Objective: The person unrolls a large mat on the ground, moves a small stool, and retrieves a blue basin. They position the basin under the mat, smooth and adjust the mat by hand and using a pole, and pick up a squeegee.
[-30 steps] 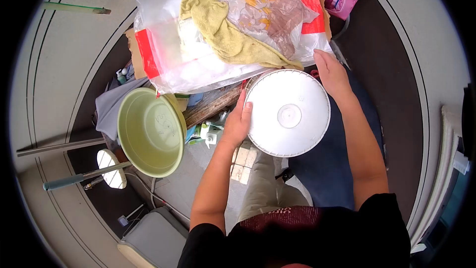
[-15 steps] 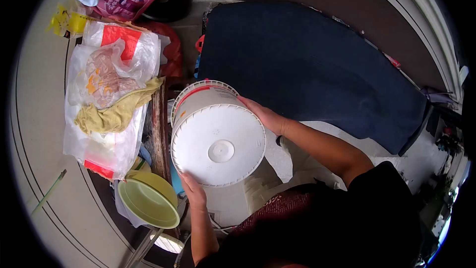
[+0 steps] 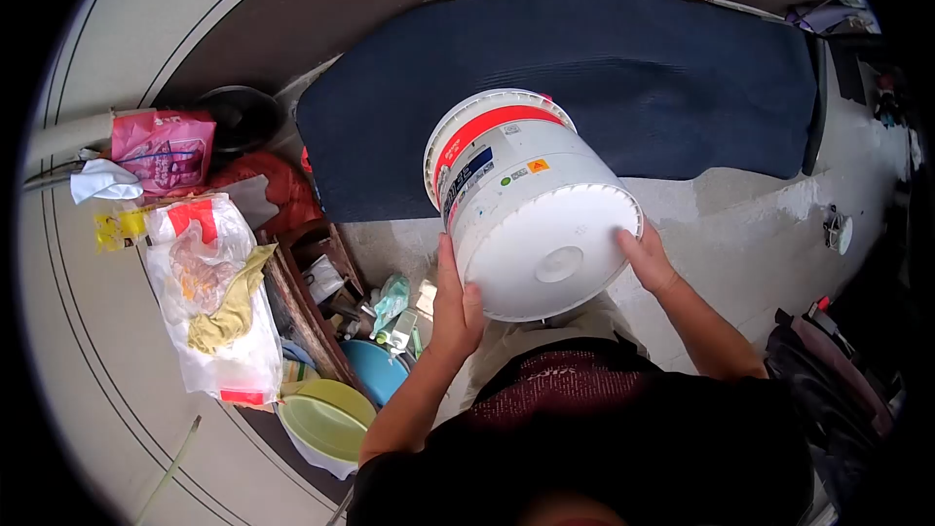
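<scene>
White and tilted, a bucket is gripped before a person's torso, the left hand against its side and the right hand at its near rim. A yellow-green basin sits to the left; a dark blue sheet stretches beyond.

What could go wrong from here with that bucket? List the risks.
1. The white plastic bucket is tilted, with the left hand and right hand both near its flat end, so the far end might tip or slip.
2. Swung leftward, it could knock the light blue basin or the clutter beside it.
3. The bucket may hide some of the floor ahead.
</scene>
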`<state>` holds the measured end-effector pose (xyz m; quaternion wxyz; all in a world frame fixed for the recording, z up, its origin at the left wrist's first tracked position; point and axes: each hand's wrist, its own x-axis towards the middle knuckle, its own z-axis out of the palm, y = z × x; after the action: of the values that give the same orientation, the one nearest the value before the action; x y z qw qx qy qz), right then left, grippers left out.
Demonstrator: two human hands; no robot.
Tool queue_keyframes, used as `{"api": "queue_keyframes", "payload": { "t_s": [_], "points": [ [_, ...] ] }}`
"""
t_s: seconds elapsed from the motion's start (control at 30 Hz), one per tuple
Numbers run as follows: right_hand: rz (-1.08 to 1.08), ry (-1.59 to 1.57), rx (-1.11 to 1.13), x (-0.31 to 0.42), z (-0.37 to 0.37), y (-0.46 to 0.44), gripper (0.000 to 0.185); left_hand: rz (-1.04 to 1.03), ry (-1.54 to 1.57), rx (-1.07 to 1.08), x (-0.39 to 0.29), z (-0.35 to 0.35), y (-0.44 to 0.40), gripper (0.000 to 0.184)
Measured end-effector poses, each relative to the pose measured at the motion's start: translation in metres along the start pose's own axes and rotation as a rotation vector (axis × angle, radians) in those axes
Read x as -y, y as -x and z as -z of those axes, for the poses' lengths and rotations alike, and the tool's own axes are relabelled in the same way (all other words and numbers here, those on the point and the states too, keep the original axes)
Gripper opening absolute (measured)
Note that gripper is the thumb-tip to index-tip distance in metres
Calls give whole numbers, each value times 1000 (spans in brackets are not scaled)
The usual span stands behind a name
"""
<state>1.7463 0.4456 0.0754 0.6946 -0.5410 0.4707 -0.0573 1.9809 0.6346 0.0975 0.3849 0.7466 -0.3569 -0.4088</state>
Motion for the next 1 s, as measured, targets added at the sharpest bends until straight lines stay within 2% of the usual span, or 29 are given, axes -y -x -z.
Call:
{"api": "queue_keyframes", "payload": {
  "t_s": [0.1, 0.2, 0.27, 0.43, 0.57, 0.63, 0.77, 0.8, 0.97, 1.0],
  "points": [
    [18, -28, -250, -22, 39, 44, 75, -156, -58, 150, -24, -42, -27, 64],
    [-14, -173, -411, -50, 75, 81, 73, -154, -94, 315, -62, -85, -46, 62],
    [-73, -276, -484, -65, 103, 104, 69, -179, -154, 406, -87, -123, -56, 61],
    [-23, -374, -675, -118, 185, 151, 64, -340, -298, 573, -144, -241, -90, 58],
    [-22, -481, -791, -146, 288, 191, 64, -322, -356, 707, -212, -358, -105, 58],
    [-19, -485, -854, -134, 355, 229, 64, -311, -242, 776, -249, -427, -106, 58],
    [-13, -410, -998, -148, 474, 289, 64, -446, -202, 872, -315, -551, -98, 61],
    [33, -377, -1055, -149, 504, 303, 63, -377, -130, 954, -340, -579, -95, 63],
    [138, -429, -1249, -169, 618, 337, 58, -517, -97, 1002, -380, -706, -105, 65],
    [106, -412, -1271, -174, 643, 339, 56, -528, -99, 1030, -399, -729, -115, 64]
  ]
}}
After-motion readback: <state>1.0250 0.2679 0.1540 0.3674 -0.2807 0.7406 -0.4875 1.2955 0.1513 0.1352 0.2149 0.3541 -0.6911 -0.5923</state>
